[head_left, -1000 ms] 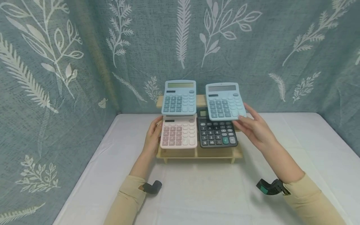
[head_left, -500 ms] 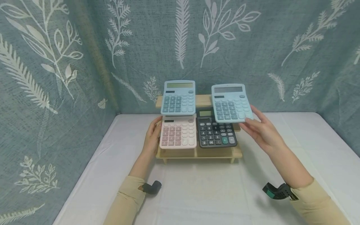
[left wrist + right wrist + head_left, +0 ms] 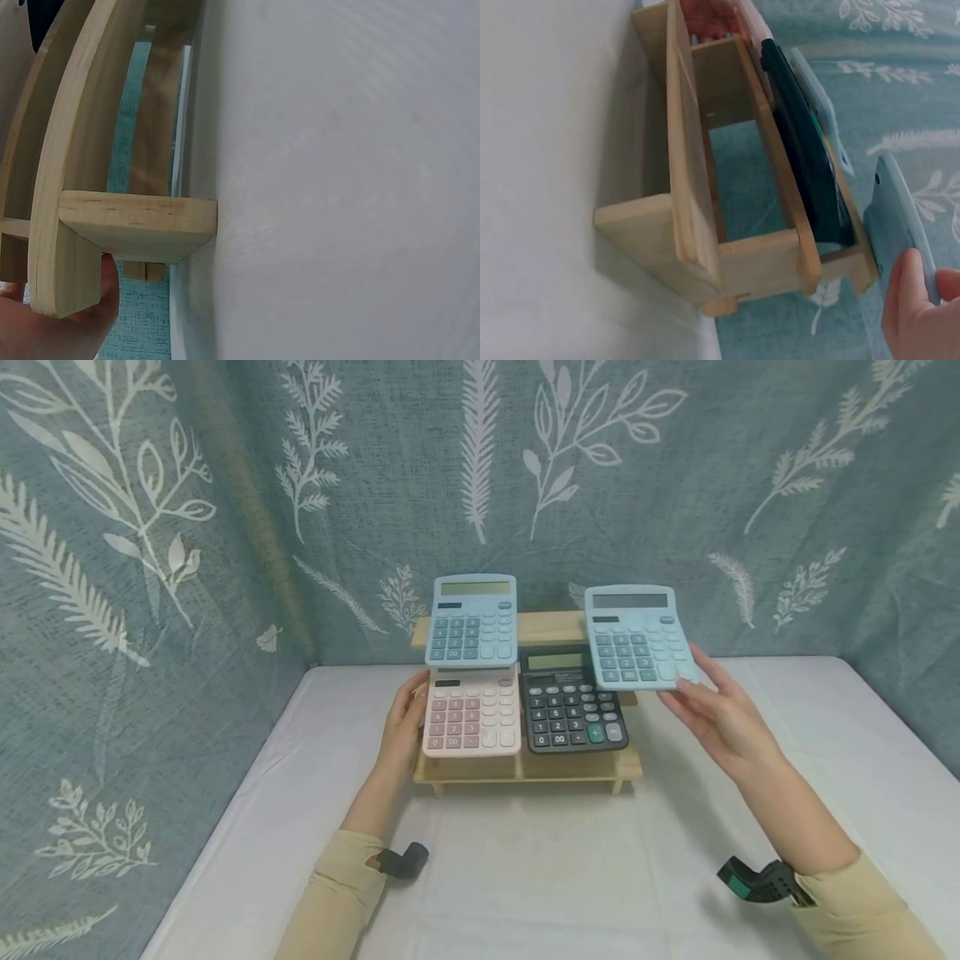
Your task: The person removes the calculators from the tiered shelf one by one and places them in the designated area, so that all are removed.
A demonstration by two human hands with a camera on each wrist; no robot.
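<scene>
My right hand (image 3: pixel 723 714) pinches a light blue calculator (image 3: pixel 633 639) by its lower right corner, holding it in front of the rack's upper right. The right wrist view shows this calculator (image 3: pixel 896 217) edge-on, apart from the rack, with fingers on its lower end. With my left hand (image 3: pixel 405 722) I grip the left end of the wooden rack (image 3: pixel 577 767); the left wrist view has the fingers (image 3: pixel 109 289) curled round the board's end. A second light blue calculator (image 3: pixel 472 618) leans on the top tier. Below it stand a pink calculator (image 3: pixel 472 714) and a black calculator (image 3: pixel 573 710).
A white cloth (image 3: pixel 525 860) covers the table under the rack. Behind and at the left hangs a blue-green curtain (image 3: pixel 360 485) with white leaf prints. Each wrist wears a black camera mount; the right one (image 3: pixel 761 881) shows a green patch.
My right hand has moved to the right with the light blue calculator, uncovering more of the black calculator behind it. The left hand stays on the rack.
</scene>
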